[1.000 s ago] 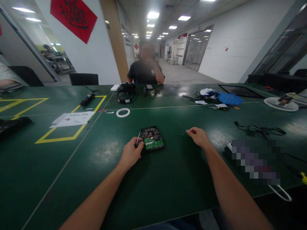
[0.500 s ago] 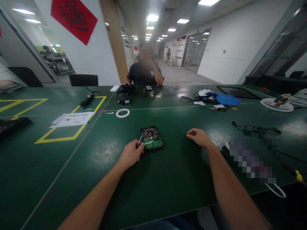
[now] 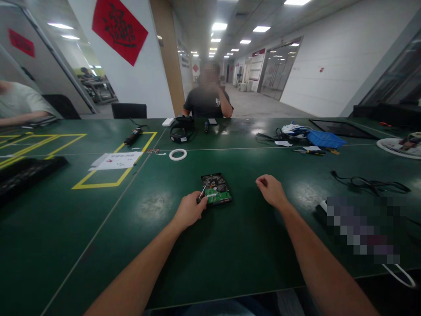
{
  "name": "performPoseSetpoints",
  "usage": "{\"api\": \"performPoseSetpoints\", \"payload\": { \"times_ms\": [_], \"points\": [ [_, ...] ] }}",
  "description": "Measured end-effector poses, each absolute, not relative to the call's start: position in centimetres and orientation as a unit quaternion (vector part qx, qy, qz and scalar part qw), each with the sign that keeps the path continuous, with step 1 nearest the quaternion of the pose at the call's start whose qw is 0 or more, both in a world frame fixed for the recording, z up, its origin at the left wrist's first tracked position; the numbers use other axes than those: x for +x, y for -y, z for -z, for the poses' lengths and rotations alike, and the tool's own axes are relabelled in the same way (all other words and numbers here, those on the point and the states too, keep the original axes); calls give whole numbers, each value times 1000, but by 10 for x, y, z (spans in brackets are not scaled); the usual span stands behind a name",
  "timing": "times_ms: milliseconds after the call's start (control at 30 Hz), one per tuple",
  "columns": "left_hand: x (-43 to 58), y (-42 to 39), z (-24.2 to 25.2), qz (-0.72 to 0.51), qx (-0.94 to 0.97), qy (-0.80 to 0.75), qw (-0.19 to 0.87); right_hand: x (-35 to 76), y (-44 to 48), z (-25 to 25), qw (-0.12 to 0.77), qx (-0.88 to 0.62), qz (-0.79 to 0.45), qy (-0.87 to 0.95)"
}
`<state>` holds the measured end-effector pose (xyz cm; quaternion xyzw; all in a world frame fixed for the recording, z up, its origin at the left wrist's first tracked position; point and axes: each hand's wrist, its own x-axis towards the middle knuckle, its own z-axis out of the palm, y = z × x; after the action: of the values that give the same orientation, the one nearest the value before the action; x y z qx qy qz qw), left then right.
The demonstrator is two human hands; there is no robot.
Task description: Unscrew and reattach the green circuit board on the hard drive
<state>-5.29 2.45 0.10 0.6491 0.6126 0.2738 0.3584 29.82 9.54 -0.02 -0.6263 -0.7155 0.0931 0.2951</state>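
A hard drive [image 3: 216, 189] lies flat on the green table, its green circuit board at the near end. My left hand [image 3: 191, 208] is closed round the dark handle of a screwdriver [image 3: 203, 192], beside the drive's left edge. The thin metal shaft slants up over the drive; whether its tip touches a screw is too small to tell. To the right of the drive, my right hand [image 3: 271, 191] rests low at the table with thumb and fingers pinched together. What lies between those fingertips, if anything, is hidden.
Farther back are a white tape ring [image 3: 178, 154], paper sheets [image 3: 116, 161], a black headset [image 3: 180, 131] and a blue tray [image 3: 325, 139]. A black cable [image 3: 370, 183] and a blurred-out long object [image 3: 363, 230] lie right. A person [image 3: 208, 101] sits opposite.
The view has swung slightly left. My right hand has shifted left over the table, onto the spot where tiny bits lay by its fingertips. My left hand keeps the screwdriver at the drive.
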Motion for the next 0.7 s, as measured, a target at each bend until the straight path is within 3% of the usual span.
{"api": "performPoseSetpoints", "payload": {
  "times_ms": [300,700],
  "points": [
    [-51,-23,-3,-289,650,-615,341,205,-61,-6,364,-455,-217,783],
    [-46,-22,-6,-342,741,-542,203,197,-58,-8,347,-462,-187,795]
  ]
}}
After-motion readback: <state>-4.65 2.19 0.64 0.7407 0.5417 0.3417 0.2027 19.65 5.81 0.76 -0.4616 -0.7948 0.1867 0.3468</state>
